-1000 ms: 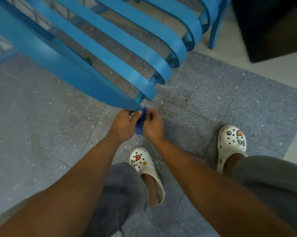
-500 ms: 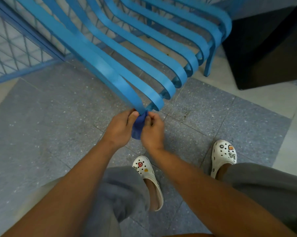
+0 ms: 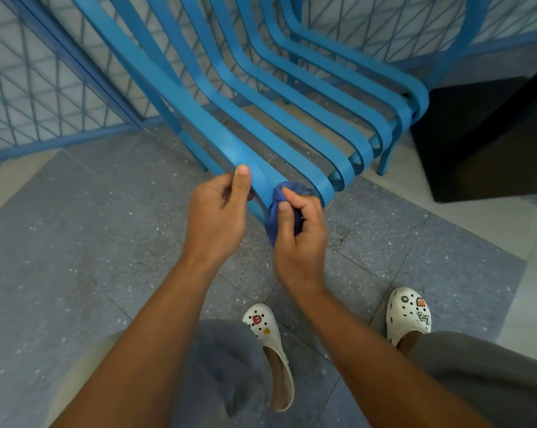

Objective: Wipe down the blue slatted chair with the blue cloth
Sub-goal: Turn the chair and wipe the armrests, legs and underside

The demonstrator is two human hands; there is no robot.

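Note:
The blue slatted chair (image 3: 292, 118) stands ahead of me, its curved slats running toward me and curling under at the front. My right hand (image 3: 301, 239) grips the bunched blue cloth (image 3: 276, 211) and holds it against the curled front end of the leftmost slats. My left hand (image 3: 217, 208) is just left of the cloth. Its thumb lies on the outer slat's front edge and its fingers are curled beneath it.
A blue wire-mesh fence (image 3: 44, 88) runs behind and to the left of the chair. A black block (image 3: 489, 134) stands on the floor at the right, close to the chair's leg. My feet in white clogs (image 3: 273, 350) are on the grey tiled floor (image 3: 75, 257).
My left hand has let go of the cloth and moved up to the outer slat's edge. My right hand now holds the cloth alone, higher on the slat end. The view has tilted up.

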